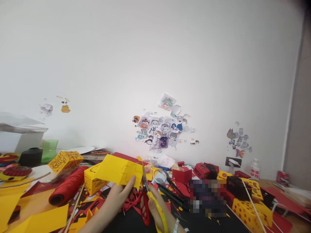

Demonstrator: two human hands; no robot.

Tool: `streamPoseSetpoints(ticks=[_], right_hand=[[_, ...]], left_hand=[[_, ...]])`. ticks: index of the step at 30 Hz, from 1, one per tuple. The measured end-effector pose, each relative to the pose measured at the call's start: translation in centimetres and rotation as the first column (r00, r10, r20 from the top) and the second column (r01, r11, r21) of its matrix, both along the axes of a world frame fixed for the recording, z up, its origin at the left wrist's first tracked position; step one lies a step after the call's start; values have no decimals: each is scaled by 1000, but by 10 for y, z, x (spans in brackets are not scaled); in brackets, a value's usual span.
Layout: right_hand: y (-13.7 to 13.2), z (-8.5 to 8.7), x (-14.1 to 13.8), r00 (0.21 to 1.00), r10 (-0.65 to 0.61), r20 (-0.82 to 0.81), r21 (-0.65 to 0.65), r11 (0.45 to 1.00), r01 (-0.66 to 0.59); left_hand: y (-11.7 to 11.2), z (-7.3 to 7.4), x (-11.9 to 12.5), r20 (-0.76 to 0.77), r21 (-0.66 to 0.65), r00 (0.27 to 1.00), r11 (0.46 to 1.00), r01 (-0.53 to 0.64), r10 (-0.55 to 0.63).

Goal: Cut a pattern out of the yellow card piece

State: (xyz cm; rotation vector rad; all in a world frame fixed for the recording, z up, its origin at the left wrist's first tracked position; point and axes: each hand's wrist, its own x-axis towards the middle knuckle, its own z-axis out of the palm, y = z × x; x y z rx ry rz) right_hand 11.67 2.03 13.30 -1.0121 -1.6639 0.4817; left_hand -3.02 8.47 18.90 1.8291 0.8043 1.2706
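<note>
My left hand (121, 197) grips a sheet of yellow paper (114, 168) by its lower edge, thumb on top. Pencil or pen outlines show on the right part of the sheet. My right hand (155, 204) holds a pair of scissors (145, 184) with one red and one yellow handle loop. The blades point up and stand at the sheet's right edge, where a narrow yellow strip sticks out beside them. Whether the blades are closed on the paper I cannot tell. Red paper scraps (132, 202) lie under my hands.
Left are a red thread spool (65, 187), patterned yellow boxes (66, 160) and yellow sheets (43, 220). On the right lie red boxes (202, 170), a spotted yellow box (252, 212), a thin stick (254, 205) and a bottle (255, 169). A tape roll (160, 176) sits behind the scissors.
</note>
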Motion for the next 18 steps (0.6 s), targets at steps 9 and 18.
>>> streamPoseSetpoints(ticks=[9,18], right_hand=[[0,1,-5,990,48,-130,-71,996,-58],[0,8,-3,996,72,-46,-66,995,-75]], left_hand=[[2,-1,-2,35,59,999,998,-20,18],[3,3,-6,8,-31,1000,999,-9,9]])
